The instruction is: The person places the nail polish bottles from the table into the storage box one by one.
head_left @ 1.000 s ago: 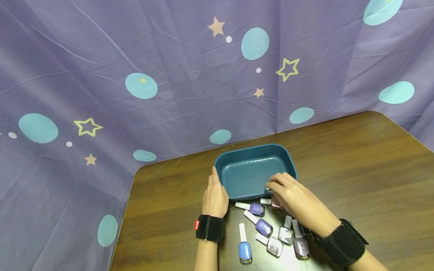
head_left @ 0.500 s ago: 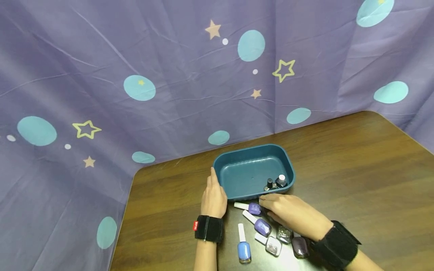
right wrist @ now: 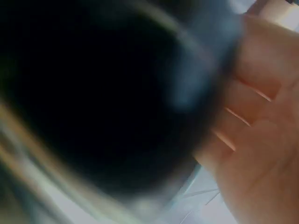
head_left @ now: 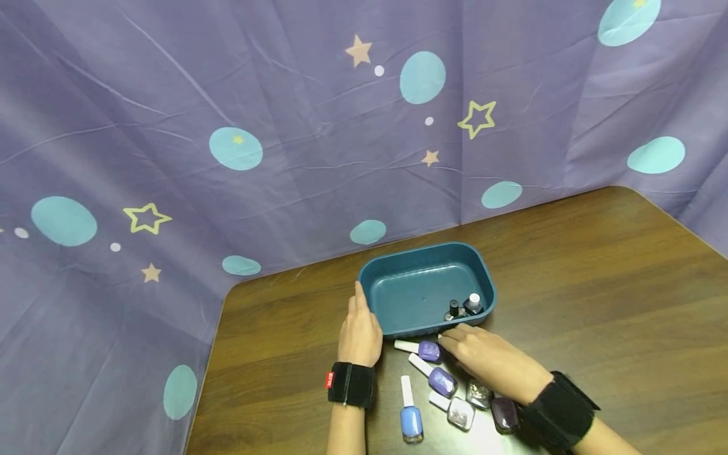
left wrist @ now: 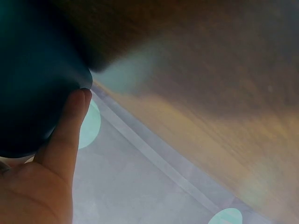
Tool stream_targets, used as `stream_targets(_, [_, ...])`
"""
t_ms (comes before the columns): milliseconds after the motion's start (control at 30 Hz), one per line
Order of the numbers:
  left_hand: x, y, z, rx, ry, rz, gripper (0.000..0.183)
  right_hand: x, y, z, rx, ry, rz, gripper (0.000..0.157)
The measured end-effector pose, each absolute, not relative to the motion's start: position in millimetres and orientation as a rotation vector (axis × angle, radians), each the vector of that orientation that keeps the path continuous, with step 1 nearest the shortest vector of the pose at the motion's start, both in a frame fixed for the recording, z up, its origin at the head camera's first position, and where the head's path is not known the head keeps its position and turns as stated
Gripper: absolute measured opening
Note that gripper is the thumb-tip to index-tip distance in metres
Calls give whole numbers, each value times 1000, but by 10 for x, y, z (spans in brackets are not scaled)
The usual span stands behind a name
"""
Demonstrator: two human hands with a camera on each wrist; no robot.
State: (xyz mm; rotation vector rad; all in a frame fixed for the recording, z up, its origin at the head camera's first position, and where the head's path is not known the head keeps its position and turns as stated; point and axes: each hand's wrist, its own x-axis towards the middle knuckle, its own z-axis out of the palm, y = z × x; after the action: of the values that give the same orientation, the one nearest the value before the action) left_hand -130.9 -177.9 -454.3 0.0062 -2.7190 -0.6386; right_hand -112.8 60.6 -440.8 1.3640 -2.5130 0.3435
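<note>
My left hand [head_left: 359, 328] lies with straight fingers along the left wall of a teal tray [head_left: 398, 256]; the left wrist view shows fingers [left wrist: 65, 135] against the tray's side. In front of the tray, my right hand [head_left: 483, 357] curls its fingers down over a dark red nail polish bottle. Only its white cap end [head_left: 440, 337] peeps out by the fingertips. Blurred dark shape [right wrist: 103, 93] fills much of the right wrist view. Two bottles stand inside the tray: a black-capped one [head_left: 454, 308] and a white-capped one [head_left: 474, 302].
Several nail polish bottles lie before the tray: two purple ones [head_left: 430, 351], a blue one [head_left: 411, 423], a silver one [head_left: 461, 414], a glittery one [head_left: 479, 395] and a dark one [head_left: 505, 415]. A patterned purple curtain [head_left: 307, 189] hangs behind the wooden table [head_left: 273, 354].
My right hand has let go of a bottle in the tray's front right corner and come back over the near rim to the dark red bottle. The left hand keeps its place.
</note>
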Motion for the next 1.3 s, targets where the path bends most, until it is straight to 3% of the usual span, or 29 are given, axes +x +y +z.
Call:
stream_targets(267, [-1299, -1765, -4555, 21, -2733, -654, 61, -1131, 655, -4422, 1352, -2573, 332, 20])
stream_targets(533, [-1302, -1753, -4544, 30, -2748, -661, 61, -1171, 662, -4438, 1416, -2510, 302, 28])
stream_targets(800, [-1308, -1749, -4530, 25, -2742, -658, 61, -1119, 723, -4161, 1413, -2413, 415, 13])
stream_targets(1033, [-1305, -1763, -4517, 33, -2743, -658, 59, -1101, 746, -3998, 1417, -2277, 509, 15])
stream_targets(1300, [-1303, -1768, -4520, 41, -2737, -656, 60, -1106, 783, -3891, 1411, -2212, 606, 27])
